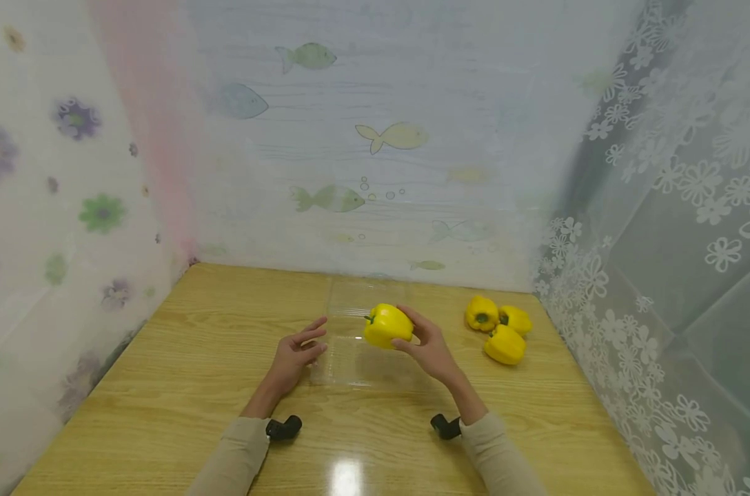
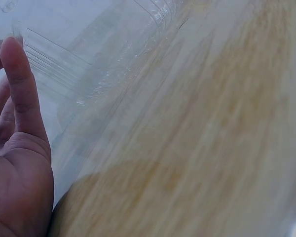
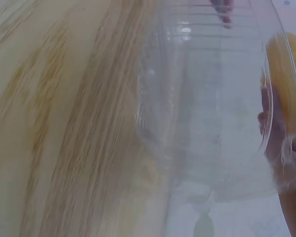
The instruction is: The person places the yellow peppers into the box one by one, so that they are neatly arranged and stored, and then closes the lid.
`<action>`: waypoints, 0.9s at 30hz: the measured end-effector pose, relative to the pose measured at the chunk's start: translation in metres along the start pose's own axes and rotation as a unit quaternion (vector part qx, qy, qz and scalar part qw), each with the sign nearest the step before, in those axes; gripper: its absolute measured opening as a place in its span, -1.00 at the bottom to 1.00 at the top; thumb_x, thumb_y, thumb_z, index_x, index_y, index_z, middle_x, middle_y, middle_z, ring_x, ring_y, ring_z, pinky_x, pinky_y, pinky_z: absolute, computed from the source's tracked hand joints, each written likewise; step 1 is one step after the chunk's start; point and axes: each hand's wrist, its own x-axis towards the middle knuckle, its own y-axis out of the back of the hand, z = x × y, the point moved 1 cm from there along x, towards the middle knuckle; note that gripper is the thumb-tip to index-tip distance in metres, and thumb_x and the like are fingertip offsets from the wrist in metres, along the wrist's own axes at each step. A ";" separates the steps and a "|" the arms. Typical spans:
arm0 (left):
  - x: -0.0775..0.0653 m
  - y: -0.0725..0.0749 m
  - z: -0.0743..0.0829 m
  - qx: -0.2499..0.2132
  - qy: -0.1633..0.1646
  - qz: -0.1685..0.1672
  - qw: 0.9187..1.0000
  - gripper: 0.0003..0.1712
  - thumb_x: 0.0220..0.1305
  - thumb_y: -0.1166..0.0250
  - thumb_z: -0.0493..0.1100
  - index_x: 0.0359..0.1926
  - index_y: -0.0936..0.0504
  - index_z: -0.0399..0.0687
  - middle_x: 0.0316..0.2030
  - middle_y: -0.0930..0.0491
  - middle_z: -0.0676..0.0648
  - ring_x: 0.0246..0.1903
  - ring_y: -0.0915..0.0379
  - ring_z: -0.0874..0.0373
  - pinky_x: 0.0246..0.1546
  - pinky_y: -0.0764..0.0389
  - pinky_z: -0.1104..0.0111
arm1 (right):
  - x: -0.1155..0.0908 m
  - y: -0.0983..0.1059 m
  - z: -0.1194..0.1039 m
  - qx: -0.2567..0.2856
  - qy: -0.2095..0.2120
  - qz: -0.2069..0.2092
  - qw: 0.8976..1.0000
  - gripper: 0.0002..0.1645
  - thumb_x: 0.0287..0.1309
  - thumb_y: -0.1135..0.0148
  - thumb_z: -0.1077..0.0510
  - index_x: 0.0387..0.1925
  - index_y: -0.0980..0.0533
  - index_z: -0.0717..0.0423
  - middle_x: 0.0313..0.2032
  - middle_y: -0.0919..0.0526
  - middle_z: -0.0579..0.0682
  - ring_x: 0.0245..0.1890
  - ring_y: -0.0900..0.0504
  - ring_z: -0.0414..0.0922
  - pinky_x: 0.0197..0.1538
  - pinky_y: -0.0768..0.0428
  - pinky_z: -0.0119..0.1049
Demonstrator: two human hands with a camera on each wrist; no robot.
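Observation:
My right hand (image 1: 433, 350) grips a yellow bell pepper (image 1: 387, 326) between thumb and fingers, its green stem facing left. The pepper is over a clear plastic container (image 1: 344, 365) on the table. Through the container's wall (image 3: 207, 123) in the right wrist view, part of the yellow pepper (image 3: 281, 64) shows at the right edge. At the container's left side is my left hand (image 1: 292, 358), fingers extended toward it. In the left wrist view, a straight digit of that hand (image 2: 19, 173) reaches the container's ribbed plastic (image 2: 64, 64); whether it touches is unclear.
Three more yellow bell peppers sit close together on the right of the wooden table (image 1: 214, 331): one at the back (image 1: 482, 313), one beside it (image 1: 516, 319) and one in front (image 1: 505, 345). Patterned curtains (image 1: 375, 172) surround the table at the back and both sides.

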 end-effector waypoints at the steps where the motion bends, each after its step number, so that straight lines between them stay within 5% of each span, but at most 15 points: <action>1: 0.000 0.000 0.000 -0.001 0.001 0.001 1.000 -0.39 0.35 -0.32 -0.39 0.30 -0.34 -0.68 0.51 -0.23 -0.23 -0.27 -0.58 0.35 -0.46 -0.55 0.53 | 0.001 -0.001 0.000 -0.002 0.001 -0.001 1.000 -0.19 0.31 -0.31 0.31 0.52 -0.22 0.19 0.45 -0.32 0.20 0.34 -0.42 0.25 0.03 -0.69 -0.23; 10: 0.001 -0.001 0.001 -0.012 -0.010 -0.002 1.000 -0.36 0.32 -0.33 -0.41 0.29 -0.32 -0.71 0.51 -0.17 -0.31 -0.28 -0.61 0.35 -0.47 -0.57 0.54 | 0.012 -0.016 0.008 -0.019 0.006 -0.003 1.000 -0.20 0.30 -0.34 0.29 0.50 -0.27 0.14 0.43 -0.36 0.21 0.28 -0.48 0.16 0.10 -0.66 -0.22; 19: 0.001 0.001 -0.003 -0.019 -0.024 -0.013 0.999 -0.35 0.32 -0.32 -0.44 0.29 -0.28 -0.75 0.50 -0.25 -0.22 -0.32 -0.56 0.36 -0.46 -0.57 0.53 | 0.020 -0.027 0.016 -0.036 0.001 0.000 0.999 -0.22 0.30 -0.35 0.26 0.49 -0.29 0.15 0.39 -0.43 0.15 0.26 -0.51 0.11 0.32 -0.43 0.18; 27: 0.001 -0.001 -0.001 -0.022 -0.019 -0.007 1.000 -0.34 0.31 -0.33 -0.44 0.30 -0.27 -0.74 0.51 -0.18 -0.30 -0.35 -0.53 0.37 -0.48 -0.57 0.55 | 0.026 -0.034 0.020 -0.057 0.000 -0.004 0.998 -0.23 0.29 -0.36 0.27 0.49 -0.31 0.11 0.38 -0.45 0.16 0.24 -0.52 0.10 0.33 -0.44 0.13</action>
